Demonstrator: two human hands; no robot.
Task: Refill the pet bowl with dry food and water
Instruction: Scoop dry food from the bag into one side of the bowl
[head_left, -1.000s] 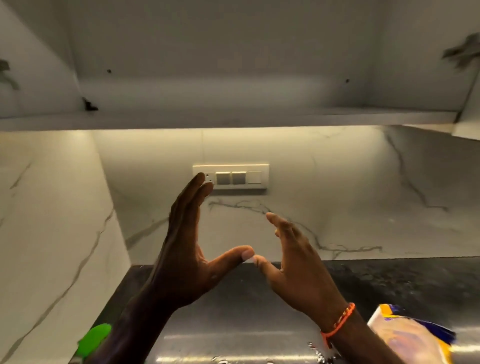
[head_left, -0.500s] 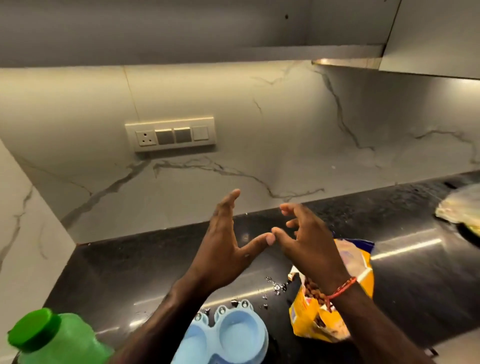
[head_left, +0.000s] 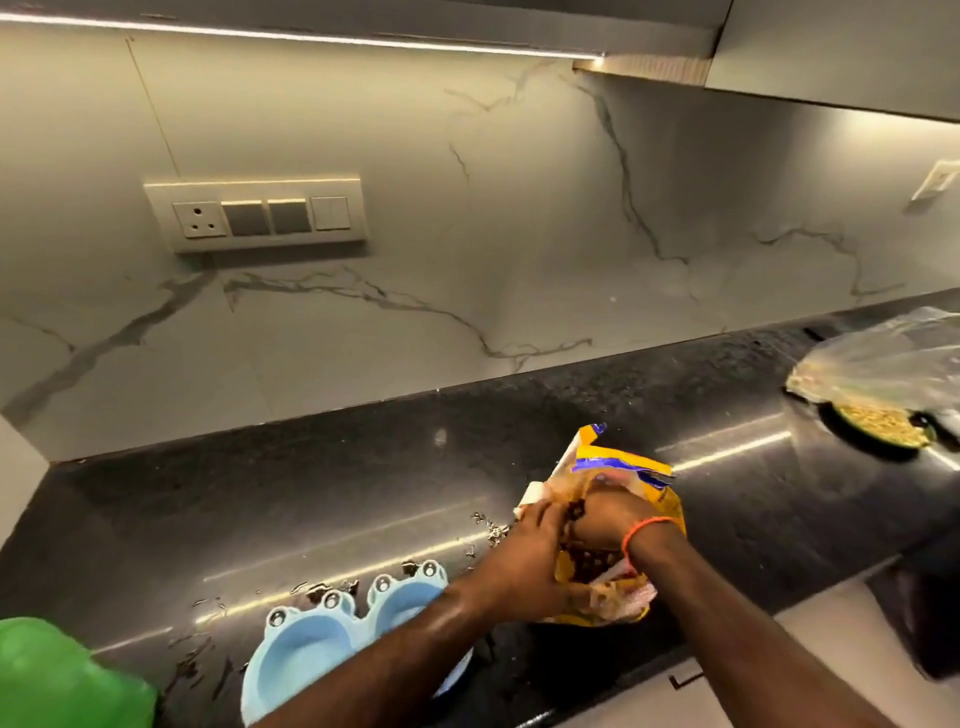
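A yellow and blue bag of dry food (head_left: 631, 478) lies on the black counter (head_left: 260, 509), brown kibble showing through its clear side. My left hand (head_left: 524, 556) grips the bag's left edge near the opening. My right hand (head_left: 605, 525), with an orange wristband, grips the bag's top just beside it. A light blue double pet bowl (head_left: 306, 649) with frog eyes sits at the counter's front, partly under my left forearm. A green bottle (head_left: 57, 675) stands at the bottom left corner.
Water drops and crumbs (head_left: 488, 530) lie on the counter between bowl and bag. A dark dish of grain under a clear plastic bag (head_left: 883, 395) sits at the far right. A socket and switch plate (head_left: 254, 215) is on the marble wall.
Both hands came down from mid-air in front of the wall onto the food bag and took hold of it. The view tilted down and right, away from the overhead cabinet.
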